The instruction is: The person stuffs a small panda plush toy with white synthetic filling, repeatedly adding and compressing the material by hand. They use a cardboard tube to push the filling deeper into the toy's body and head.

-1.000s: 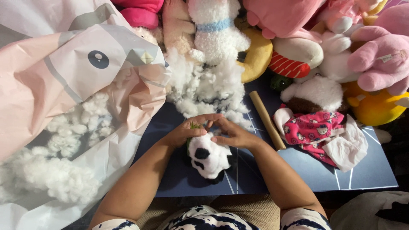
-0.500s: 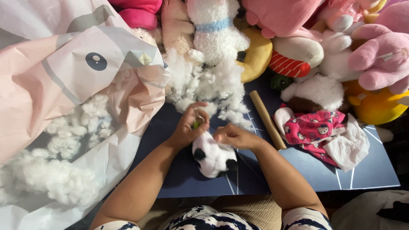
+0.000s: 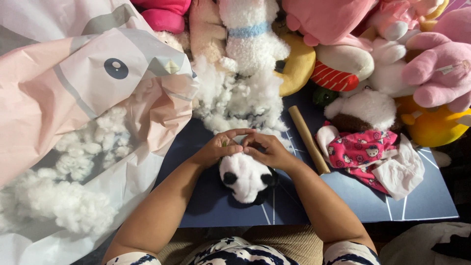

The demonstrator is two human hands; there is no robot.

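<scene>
Plush panda (image 3: 244, 177) | left hand (image 3: 219, 146); right hand (image 3: 269, 150) | both pinched on its top, fingertips meeting

Both forearms reach toward twelve o'clock; the left hand (image 3: 217, 147) and right hand (image 3: 267, 149) meet, fingertips touching, fingers curled in a pinching grip.

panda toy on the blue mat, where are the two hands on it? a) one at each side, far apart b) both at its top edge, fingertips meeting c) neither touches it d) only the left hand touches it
b: the left hand and right hand meet fingertip to fingertip at the far end of the panda toy on the blue mat.
</scene>
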